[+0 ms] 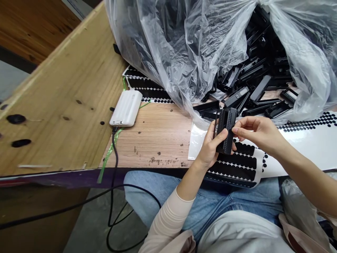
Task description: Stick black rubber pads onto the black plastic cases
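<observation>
My left hand (pixel 210 146) is wrapped around a black, carbon-patterned plastic part (pixel 225 131), held upright over the table's front edge. My right hand (pixel 256 131) pinches at the part's right side near its top, fingertips pressed together against it. What sits between those fingertips is too small to make out. Under both hands lies a white sheet of round black adhesive pads (pixel 237 165), hanging partly over my lap.
A big clear plastic bag (pixel 184 45) spills several black plastic parts (pixel 258 88) at the back right. A white power bank (pixel 126 108) with a black cable (pixel 113 165) lies left of centre. More dot sheets (pixel 147 89) lie under the bag. A tilted wooden board (pixel 60 98) is at left.
</observation>
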`<state>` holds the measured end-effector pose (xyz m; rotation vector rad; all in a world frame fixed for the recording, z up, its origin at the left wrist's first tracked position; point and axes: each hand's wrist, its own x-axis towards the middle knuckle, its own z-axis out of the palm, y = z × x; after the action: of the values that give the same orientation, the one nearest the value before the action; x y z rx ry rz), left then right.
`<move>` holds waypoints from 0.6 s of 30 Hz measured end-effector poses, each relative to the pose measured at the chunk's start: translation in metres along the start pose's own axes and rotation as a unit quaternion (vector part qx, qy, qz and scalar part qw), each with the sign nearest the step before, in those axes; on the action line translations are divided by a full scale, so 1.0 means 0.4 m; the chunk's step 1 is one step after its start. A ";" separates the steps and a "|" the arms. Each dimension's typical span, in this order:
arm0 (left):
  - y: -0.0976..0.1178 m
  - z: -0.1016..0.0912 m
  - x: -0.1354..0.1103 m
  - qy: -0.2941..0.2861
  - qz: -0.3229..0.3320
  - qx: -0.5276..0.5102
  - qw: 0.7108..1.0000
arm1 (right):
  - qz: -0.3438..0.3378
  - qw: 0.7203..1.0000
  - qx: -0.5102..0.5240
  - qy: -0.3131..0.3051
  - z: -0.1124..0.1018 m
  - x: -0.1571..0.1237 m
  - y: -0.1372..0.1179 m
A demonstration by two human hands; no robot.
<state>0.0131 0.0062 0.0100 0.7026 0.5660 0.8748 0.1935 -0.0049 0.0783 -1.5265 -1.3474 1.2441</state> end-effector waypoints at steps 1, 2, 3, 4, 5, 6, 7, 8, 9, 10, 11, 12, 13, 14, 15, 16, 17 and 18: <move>0.000 0.000 0.000 -0.001 0.001 0.000 1.000 | -0.010 1.000 -0.015 0.006 0.001 -0.002 0.000; 0.001 0.000 0.000 -0.002 0.002 0.001 1.000 | -0.020 0.999 -0.027 0.011 0.002 -0.003 -0.001; 0.001 0.001 0.000 -0.003 0.003 0.001 1.000 | -0.030 0.999 -0.037 0.017 0.004 -0.006 0.000; 0.001 0.002 -0.001 -0.004 0.004 0.001 1.000 | -0.039 0.998 -0.045 0.022 0.006 -0.008 0.000; 0.001 0.002 -0.001 -0.004 0.005 0.001 1.000 | -0.049 0.997 -0.054 0.028 0.008 -0.011 0.002; 0.001 0.003 -0.001 -0.004 0.005 0.001 1.000 | -0.060 0.996 -0.065 0.033 0.010 -0.014 0.003; 0.001 0.003 -0.002 -0.002 0.006 0.003 1.000 | -0.069 0.994 -0.077 0.039 0.012 -0.016 0.005; 0.000 0.004 -0.002 0.000 0.005 0.005 1.000 | -0.077 0.992 -0.088 0.045 0.014 -0.018 0.007; 0.000 0.004 -0.001 0.003 0.005 0.007 1.000 | -0.083 0.991 -0.097 0.049 0.015 -0.020 0.009; -0.001 0.003 -0.001 0.005 0.005 0.009 1.000 | -0.087 0.990 -0.101 0.052 0.016 -0.021 0.011; -0.001 0.003 -0.001 0.007 0.005 0.010 1.000 | -0.090 0.989 -0.103 0.054 0.016 -0.022 0.013; -0.002 0.003 0.000 0.008 0.005 0.011 1.000 | -0.092 0.989 -0.104 0.054 0.017 -0.023 0.015; -0.002 0.002 0.000 0.008 0.005 0.011 1.000 | -0.095 0.988 -0.106 0.053 0.016 -0.023 0.017; -0.003 0.001 0.000 0.008 0.005 0.010 1.000 | -0.098 0.988 -0.108 0.051 0.016 -0.023 0.019; -0.003 0.001 0.000 0.008 0.003 0.010 1.000 | -0.100 0.988 -0.110 0.050 0.015 -0.023 0.020; -0.003 0.000 0.000 0.007 0.001 0.010 1.000 | -0.101 0.987 -0.112 0.048 0.013 -0.022 0.021; -0.003 0.000 0.000 0.005 -0.001 0.011 1.000 | -0.102 0.987 -0.114 0.047 0.011 -0.022 0.022; -0.003 0.000 -0.001 0.004 -0.002 0.013 1.000 | -0.102 0.987 -0.117 0.044 0.009 -0.022 0.022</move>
<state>0.0134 0.0054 0.0090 0.7209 0.5869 0.8686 0.1924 -0.0155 0.0707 -1.5359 -1.5895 0.9078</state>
